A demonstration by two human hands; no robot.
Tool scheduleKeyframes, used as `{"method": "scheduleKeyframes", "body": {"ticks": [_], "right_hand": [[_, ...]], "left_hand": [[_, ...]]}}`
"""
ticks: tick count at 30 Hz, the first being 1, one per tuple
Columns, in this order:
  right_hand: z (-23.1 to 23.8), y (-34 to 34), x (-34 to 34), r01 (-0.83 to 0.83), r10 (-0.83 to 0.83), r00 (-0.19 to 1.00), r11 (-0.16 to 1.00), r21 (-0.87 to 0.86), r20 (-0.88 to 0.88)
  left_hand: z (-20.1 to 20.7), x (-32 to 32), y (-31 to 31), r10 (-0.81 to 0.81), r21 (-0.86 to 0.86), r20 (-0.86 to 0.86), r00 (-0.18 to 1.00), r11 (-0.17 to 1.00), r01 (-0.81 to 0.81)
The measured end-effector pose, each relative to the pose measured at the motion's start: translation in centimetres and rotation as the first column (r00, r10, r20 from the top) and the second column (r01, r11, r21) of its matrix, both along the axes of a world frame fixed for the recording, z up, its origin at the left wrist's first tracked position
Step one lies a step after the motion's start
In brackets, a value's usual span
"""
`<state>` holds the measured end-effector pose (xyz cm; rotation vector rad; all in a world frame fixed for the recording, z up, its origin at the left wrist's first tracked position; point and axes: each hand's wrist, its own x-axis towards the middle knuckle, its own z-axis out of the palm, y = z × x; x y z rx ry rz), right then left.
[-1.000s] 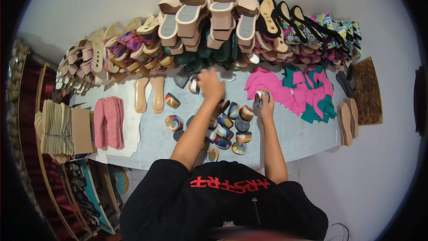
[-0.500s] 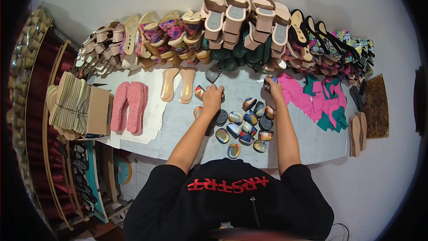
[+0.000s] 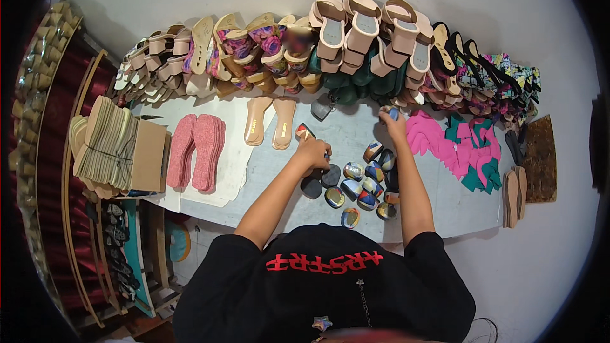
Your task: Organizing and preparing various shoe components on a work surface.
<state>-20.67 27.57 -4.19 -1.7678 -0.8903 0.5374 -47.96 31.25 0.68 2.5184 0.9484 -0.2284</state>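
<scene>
Several shoe heels (image 3: 372, 187), covered in multicoloured patterned material, lie grouped on the grey worktable between my forearms. My left hand (image 3: 311, 154) curls around one heel, mostly hidden under the palm and fingers. Just beyond its knuckles sits another heel (image 3: 304, 131) with red and dark patches. Two heels rest with dark faces up, one dark heel (image 3: 311, 188) right below the left wrist. Farther off and to the right, my right hand (image 3: 393, 123) is closed on a bluish heel (image 3: 394, 114), which shows between the fingertips.
Finished sandals (image 3: 365, 22) are piled along the wall. Tan insoles (image 3: 283, 124), pink soles (image 3: 204, 152) and a bundle of tied soles (image 3: 105, 146) by a cardboard box lie left. Pink and green scraps (image 3: 457, 146) spread right; a small dark grey piece (image 3: 322, 108) lies behind.
The view has shifted, so the table appears farther right. My left hand has come slightly nearer, over a heel that was uncovered before. The right hand still grips its heel, slightly farther left.
</scene>
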Motion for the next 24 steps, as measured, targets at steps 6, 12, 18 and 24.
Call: {"method": "scheduleKeyframes", "body": {"ticks": [6, 12, 18, 24], "right_hand": [[-1.0, 2.1, -4.9, -0.126, 0.126, 0.919, 0.992, 0.023, -0.374], [-2.7, 3.2, -8.0, -0.190, 0.149, 0.961, 0.968, -0.166, -0.234], [-4.0, 3.2, -9.2, -0.183, 0.187, 0.982, 0.962, -0.201, 0.002], [-1.4, 2.8, -11.3, -0.142, 0.226, 0.933, 0.946, -0.291, 0.279]], "left_hand": [[-1.1, 1.4, 4.7, 0.287, -0.130, 0.285, 0.915, 0.957, -0.259], [-1.5, 3.1, 8.3, 0.558, 0.114, 0.147, 0.817, 0.810, -0.575], [-2.8, 3.9, 9.6, 0.511, -0.025, 0.090, 0.855, 0.859, -0.511], [-4.8, 0.8, 12.1, 0.271, -0.005, 0.384, 0.883, 0.957, -0.291]]}}
